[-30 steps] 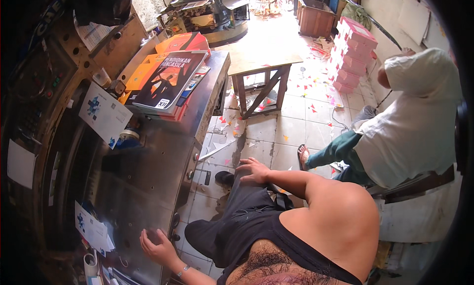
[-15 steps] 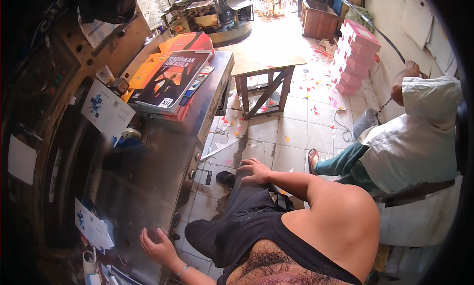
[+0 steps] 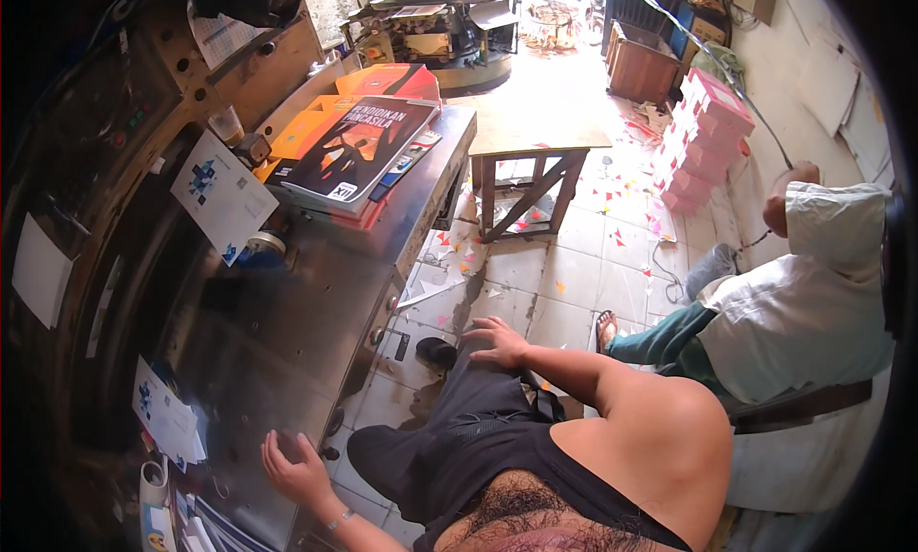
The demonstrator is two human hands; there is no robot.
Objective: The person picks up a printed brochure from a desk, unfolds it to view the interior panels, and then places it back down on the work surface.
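Note:
Over the near edge of the dark metal worktop (image 3: pixel 287 351), my left hand (image 3: pixel 295 471) is open, fingers apart and a little curled, with nothing seen in it. A thin bracelet circles that wrist. My right hand (image 3: pixel 499 343) rests palm down on my dark trouser leg near the knee, its fingers spread and empty. Closest to the left hand on the worktop lies a small stack of white printed sheets (image 3: pixel 170 420). Farther along, a pile of books stands, topped by a dark-covered book (image 3: pixel 361 155) with orange figures.
A wooden table (image 3: pixel 531 136) stands beyond the worktop. Coloured paper scraps lie on the tiled floor (image 3: pixel 583 275). Pink boxes (image 3: pixel 706 136) are stacked at right, near a seated person in a white shirt (image 3: pixel 803 294). A white paper roll (image 3: pixel 153 475) sits at lower left.
The whole view has shifted slightly, with the bench and floor moving right and down in it. Both my hands keep nearly the same places. The other person's arm has lowered a little.

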